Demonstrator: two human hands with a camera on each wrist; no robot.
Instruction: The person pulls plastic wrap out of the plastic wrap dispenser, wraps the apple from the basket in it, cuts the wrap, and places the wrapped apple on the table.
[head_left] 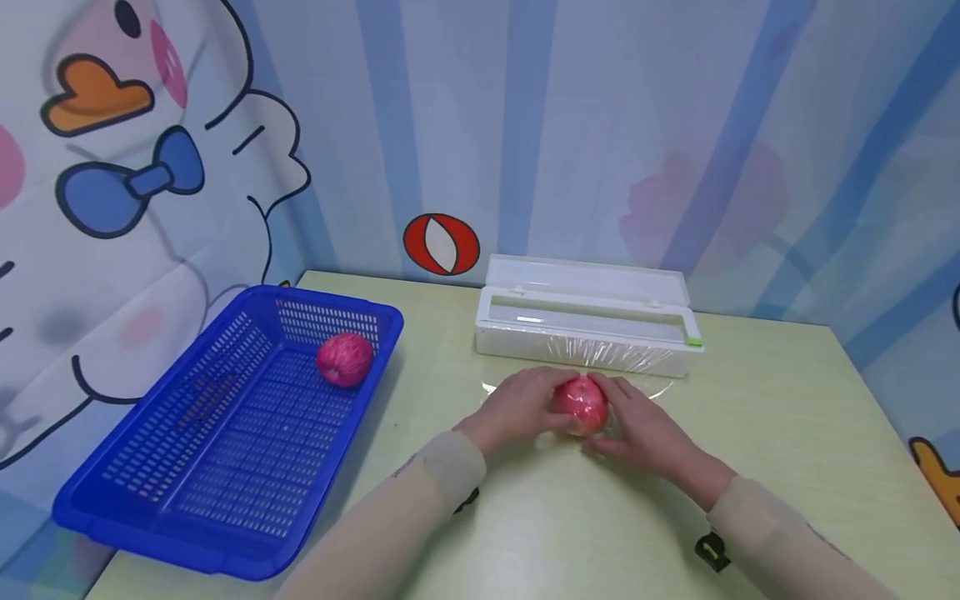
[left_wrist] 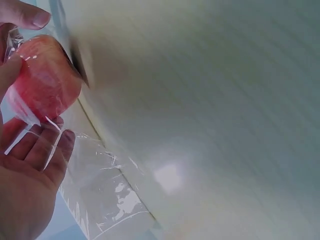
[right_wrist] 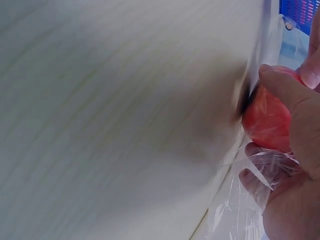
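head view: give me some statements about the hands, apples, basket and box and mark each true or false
1. The left hand and right hand hold a round red apple between them, with clear plastic film around it. True.
2. The blue perforated plastic basket contains two apples. False: it contains one, a second red apple.
3. The long white plastic box has its lid shut. False: its lid is open.
4. The basket is left of the box. True.
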